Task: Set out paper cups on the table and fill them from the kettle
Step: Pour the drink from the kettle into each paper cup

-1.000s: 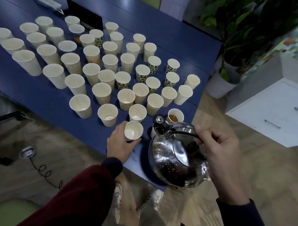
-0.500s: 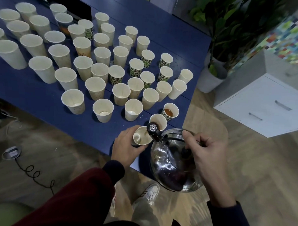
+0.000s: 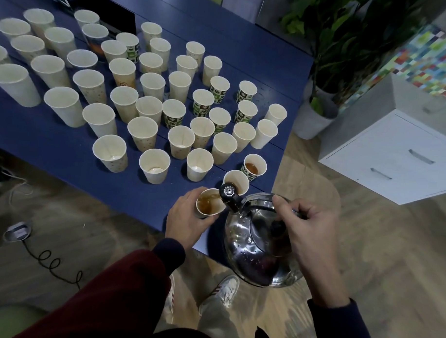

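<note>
Kettle tipped further, brown liquid now in held cup

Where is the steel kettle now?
Head view, lower right of centre: the right hand holds the shiny steel kettle, spout tipped over the paper cup in the left hand, at the blue table's near corner.

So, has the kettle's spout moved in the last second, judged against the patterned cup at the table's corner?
Yes. The kettle's spout has drawn away from the patterned cup, toward the near edge, over the held cup in the left hand.
</note>
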